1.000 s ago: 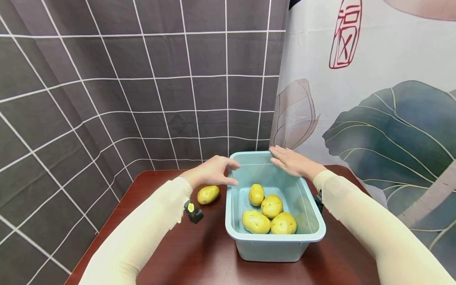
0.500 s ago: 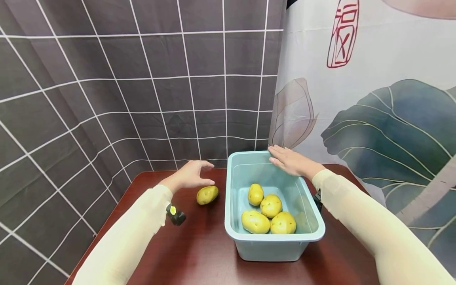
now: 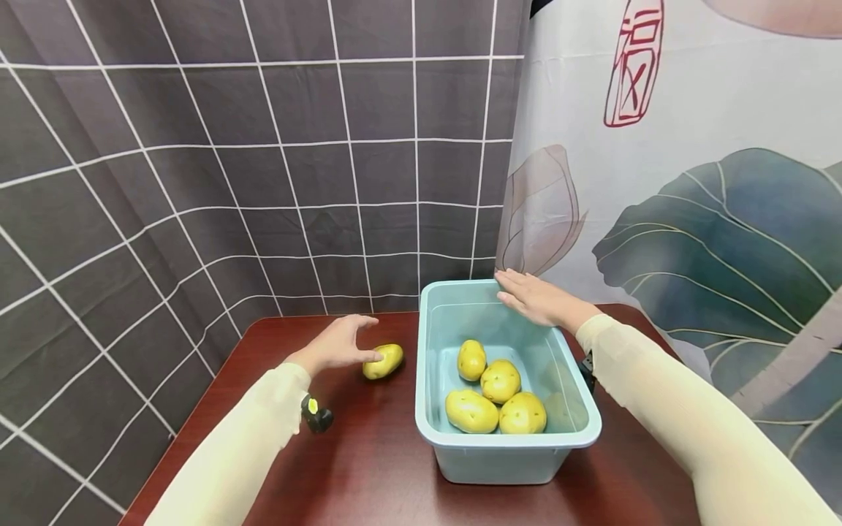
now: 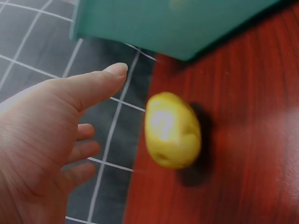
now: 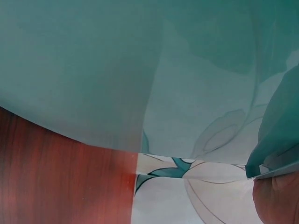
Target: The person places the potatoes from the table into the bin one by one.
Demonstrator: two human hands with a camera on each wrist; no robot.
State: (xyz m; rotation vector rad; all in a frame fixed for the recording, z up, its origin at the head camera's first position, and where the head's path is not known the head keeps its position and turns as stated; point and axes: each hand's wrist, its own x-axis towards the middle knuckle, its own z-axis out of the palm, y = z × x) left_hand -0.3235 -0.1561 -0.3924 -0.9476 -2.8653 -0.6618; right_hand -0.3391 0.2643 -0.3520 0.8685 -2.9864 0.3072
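Observation:
My left hand point(image 3: 338, 342) is just left of a yellow potato point(image 3: 384, 361) lying on the table. Thumb and fingers are spread apart, and the left wrist view shows a gap between the hand and the potato point(image 4: 172, 133). Straight fingers of my right hand point(image 3: 538, 298) rest on the far right rim of a light blue plastic tub point(image 3: 503, 459). Several potatoes lie inside the tub, among them a small one point(image 3: 471, 359) farthest back. In the right wrist view the tub's wall point(image 5: 93, 70) fills most of the picture, with only part of the hand visible.
The tub stands on a dark red wooden table point(image 3: 368, 467), right of the loose potato. A grey curtain with white grid lines point(image 3: 296, 175) hangs behind. To the right hangs a white curtain with printed leaves point(image 3: 710, 226). Both wrists carry small black devices.
My left hand has moved left and down from the tub's left rim to the loose potato. My right hand, the tub and the potatoes have stayed in place.

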